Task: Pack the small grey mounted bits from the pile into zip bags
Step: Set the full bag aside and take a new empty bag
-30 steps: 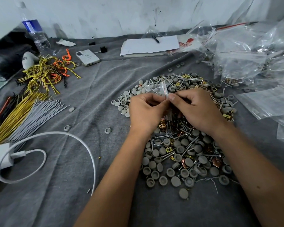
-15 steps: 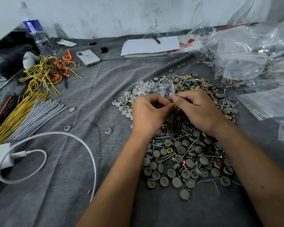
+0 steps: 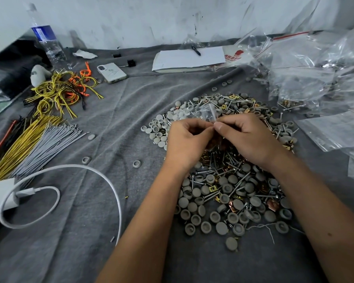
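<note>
A big pile of small grey round bits (image 3: pixel 229 193), mixed with screws and brass clips, lies on the grey cloth in front of me. Above its middle, my left hand (image 3: pixel 187 139) and my right hand (image 3: pixel 247 135) meet fingertip to fingertip. Both pinch the near edge of a small clear zip bag (image 3: pixel 202 113), which sticks out away from me with light grey parts inside. My hands hide the bag's mouth.
Clear zip bags (image 3: pixel 315 74) are heaped at the right. At the back lie a notepad with a pen (image 3: pixel 188 58), a phone (image 3: pixel 111 72) and a water bottle (image 3: pixel 47 43). Yellow and grey wire bundles (image 3: pixel 35 139) and a white charger cable (image 3: pixel 70 180) lie at the left.
The small bag has tipped from upright between my fingers to lying flatter, pointing away from me. Both hands shifted slightly right and stayed together on it.
</note>
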`<move>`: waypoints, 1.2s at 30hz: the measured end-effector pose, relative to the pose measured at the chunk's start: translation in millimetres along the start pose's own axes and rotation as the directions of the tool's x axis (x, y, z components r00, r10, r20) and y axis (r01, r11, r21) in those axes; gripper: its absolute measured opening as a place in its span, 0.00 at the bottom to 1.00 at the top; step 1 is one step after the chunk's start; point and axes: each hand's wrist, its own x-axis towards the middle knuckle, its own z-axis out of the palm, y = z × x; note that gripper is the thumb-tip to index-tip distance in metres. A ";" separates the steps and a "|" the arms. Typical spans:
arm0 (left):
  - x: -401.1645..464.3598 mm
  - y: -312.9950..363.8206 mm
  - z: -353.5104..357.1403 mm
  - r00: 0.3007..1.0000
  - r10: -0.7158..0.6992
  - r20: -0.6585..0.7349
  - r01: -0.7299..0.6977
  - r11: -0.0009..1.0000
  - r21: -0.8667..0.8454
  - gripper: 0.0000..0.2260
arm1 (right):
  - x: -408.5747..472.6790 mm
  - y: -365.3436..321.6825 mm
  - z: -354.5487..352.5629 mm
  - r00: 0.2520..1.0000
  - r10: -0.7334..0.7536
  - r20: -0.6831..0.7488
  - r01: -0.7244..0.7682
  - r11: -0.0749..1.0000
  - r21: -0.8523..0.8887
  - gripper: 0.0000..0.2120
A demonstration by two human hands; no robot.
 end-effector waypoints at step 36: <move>1.1 -2.4 -2.8 0.960 0.275 0.048 -0.270 0.873 0.407 0.10 | -3.8 -5.4 6.1 0.981 -0.110 -0.159 0.073 0.972 -0.222 0.08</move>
